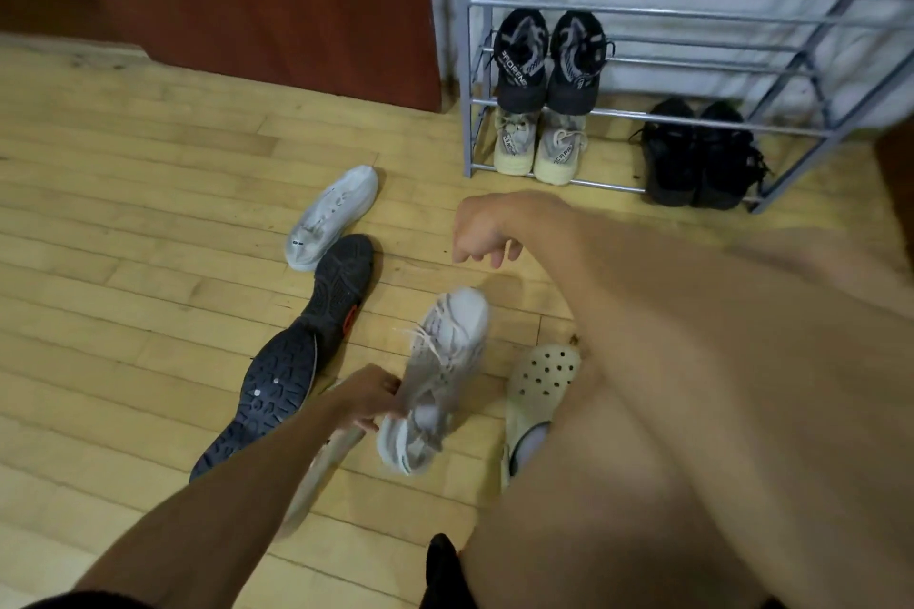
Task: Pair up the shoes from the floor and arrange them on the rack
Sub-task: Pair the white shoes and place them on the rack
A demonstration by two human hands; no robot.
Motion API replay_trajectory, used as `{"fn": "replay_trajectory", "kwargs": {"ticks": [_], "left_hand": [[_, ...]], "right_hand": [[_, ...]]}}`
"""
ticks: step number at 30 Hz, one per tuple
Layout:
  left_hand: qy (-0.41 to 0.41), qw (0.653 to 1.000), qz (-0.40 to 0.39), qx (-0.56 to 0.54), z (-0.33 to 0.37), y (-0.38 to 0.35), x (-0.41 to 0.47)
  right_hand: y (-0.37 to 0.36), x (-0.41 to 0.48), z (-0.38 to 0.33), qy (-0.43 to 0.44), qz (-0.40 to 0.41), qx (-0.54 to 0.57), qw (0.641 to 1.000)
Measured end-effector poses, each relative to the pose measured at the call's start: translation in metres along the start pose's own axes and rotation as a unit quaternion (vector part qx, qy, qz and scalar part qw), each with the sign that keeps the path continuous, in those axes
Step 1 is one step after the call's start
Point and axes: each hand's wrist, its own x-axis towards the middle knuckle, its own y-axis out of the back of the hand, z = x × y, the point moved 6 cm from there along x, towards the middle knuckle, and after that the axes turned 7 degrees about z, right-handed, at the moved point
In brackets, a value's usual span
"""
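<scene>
Shoes remain scattered on the wooden floor. Our left hand (368, 398) pinches the pale grey knit sneaker (435, 381) by its collar; our right hand (487, 228) hangs loosely curled, empty. We judge the thin pinch may slip before the grey metal rack (692, 3).

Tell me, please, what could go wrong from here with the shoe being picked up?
The left hand pinches the pale grey sneaker only at its collar, so it may slip. Its loose laces could snag the cream clog alongside. The white sneaker farther off looks similar, but blur prevents confirming that it is the mate, so a mispairing is possible.
</scene>
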Motion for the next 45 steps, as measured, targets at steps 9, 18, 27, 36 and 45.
{"fn": "replay_trajectory", "kwargs": {"ticks": [9, 18, 27, 36, 45], "left_hand": [[-0.159, 0.961, 0.121, -0.193, 0.161, 0.103, -0.056], [-0.335, 0.892, 0.094, -0.289, 0.351, 0.138, -0.171], [-0.381, 0.895, 0.059, -0.224, 0.447, 0.069, -0.214], [-0.398, 0.917, 0.0, -0.025, 0.497, -0.063, -0.242], [-0.32, 0.944, -0.075, -0.013, 0.478, -0.198, -0.22]], "right_hand": [[0.107, -0.064, 0.034, -0.022, 0.164, -0.037, 0.986], [0.154, -0.162, 0.105, -0.005, 0.268, 0.334, 0.903], [0.153, -0.251, 0.208, 0.038, 0.343, 0.477, 0.809], [0.078, -0.318, 0.303, -0.039, 0.409, 0.489, 0.77], [-0.039, -0.367, 0.388, -0.094, 0.318, 0.588, 0.738]]}}
